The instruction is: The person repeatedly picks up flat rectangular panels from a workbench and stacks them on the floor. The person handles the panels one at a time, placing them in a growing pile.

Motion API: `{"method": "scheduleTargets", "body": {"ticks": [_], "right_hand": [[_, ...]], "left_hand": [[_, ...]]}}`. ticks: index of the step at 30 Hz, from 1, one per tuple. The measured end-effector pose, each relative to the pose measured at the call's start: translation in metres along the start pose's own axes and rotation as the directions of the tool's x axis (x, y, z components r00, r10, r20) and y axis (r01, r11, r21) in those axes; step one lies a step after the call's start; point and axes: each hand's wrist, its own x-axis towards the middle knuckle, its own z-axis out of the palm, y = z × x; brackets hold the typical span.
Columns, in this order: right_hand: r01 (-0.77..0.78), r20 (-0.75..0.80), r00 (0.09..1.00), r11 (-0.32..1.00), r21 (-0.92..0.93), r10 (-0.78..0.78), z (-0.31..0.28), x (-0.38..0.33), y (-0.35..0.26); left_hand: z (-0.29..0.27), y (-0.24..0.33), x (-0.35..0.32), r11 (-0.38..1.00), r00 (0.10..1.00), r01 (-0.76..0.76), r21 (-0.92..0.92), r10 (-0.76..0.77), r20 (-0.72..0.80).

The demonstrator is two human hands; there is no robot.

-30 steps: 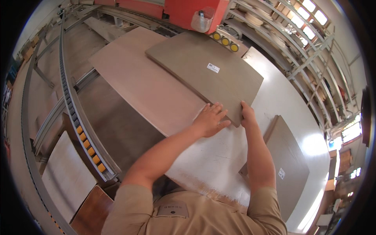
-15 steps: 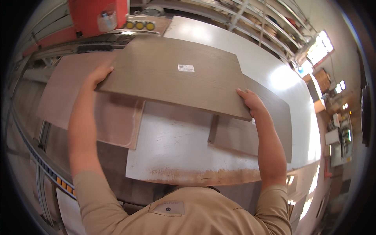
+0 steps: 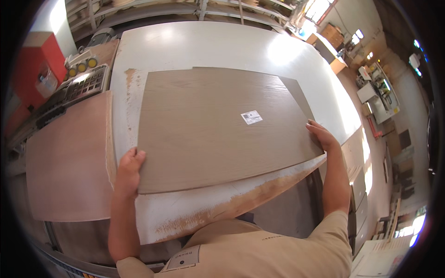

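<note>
Between my two hands is a large brown wood-grain panel (image 3: 199,129) with a small white label (image 3: 251,117) right of its middle. My left hand (image 3: 131,169) is closed on its left edge near the front corner, thumb on top. At the right edge my right hand (image 3: 321,134) grips it, the fingers partly hidden. The panel lies over a second brown panel (image 3: 299,92), of which a strip shows past its far right edge. Both are above a white worktable (image 3: 222,44); whether the upper panel rests fully on the lower cannot be told.
A pinkish-brown board (image 3: 69,157) lies left of the table. Beyond it stands a red machine (image 3: 41,69) with several yellow round parts (image 3: 82,67). Racks (image 3: 153,16) line the back. The table's front edge (image 3: 222,208) is worn to bare brown.
The labelled panel has moved right and toward me, and now covers most of the second panel. My view has turned rightward. Both hands still hold the panel.
</note>
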Motion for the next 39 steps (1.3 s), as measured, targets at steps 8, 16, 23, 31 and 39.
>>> {"method": "scheduleTargets", "body": {"ticks": [8,16,23,31,39], "right_hand": [[0.014,-0.012,1.0,0.983,-0.182,-0.016,-0.059,0.029,0.057],[0.022,0.082,0.996,0.978,0.209,-0.04,-0.048,0.091,0.108],[0.005,0.217,0.959,0.778,0.628,-0.182,-0.054,0.132,0.133],[0.032,0.244,0.925,0.699,0.715,-0.291,-0.051,0.147,0.153],[-0.035,0.218,0.963,0.724,0.689,-0.161,-0.043,0.071,0.189]], "left_hand": [[0.07,-0.038,0.052,0.607,0.968,-0.186,0.773,0.247,0.039],[0.109,-0.048,0.104,0.998,0.994,0.061,-0.012,-0.06,0.092],[0.144,-0.061,0.102,0.996,0.997,0.036,-0.078,-0.03,0.067],[0.125,-0.076,0.109,0.979,0.986,0.114,-0.17,-0.091,0.139],[0.113,-0.083,0.058,0.988,0.984,0.069,-0.141,-0.044,0.174]]}}
